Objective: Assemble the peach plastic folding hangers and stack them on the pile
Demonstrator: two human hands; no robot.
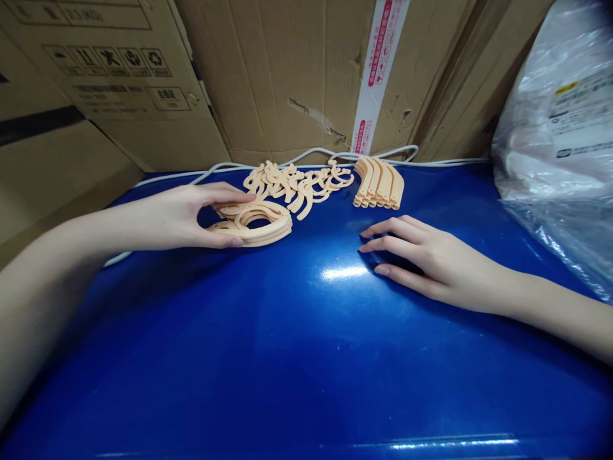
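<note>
At the left, my left hand (201,214) has its thumb along the near side and its fingers over the far side of a stack of beige ring-shaped parts (275,228). The stack lies at the table, its round opening facing up. My right hand (416,252) is open, palm down, over the blue surface with its fingers apart and nothing in them. Just beyond it stands a neat row of beige curved, tube-ended parts (380,182). Loose beige curved pieces with hooked ends (292,182) lie heaped between that row and the ring stack.
The tabletop (287,358) is glossy blue. A white cable (316,151) runs along its back edge. Behind it stand cardboard boxes (297,70), one with red-and-white tape (378,70). A clear plastic bag of pale items with a label (550,128) sits at the right.
</note>
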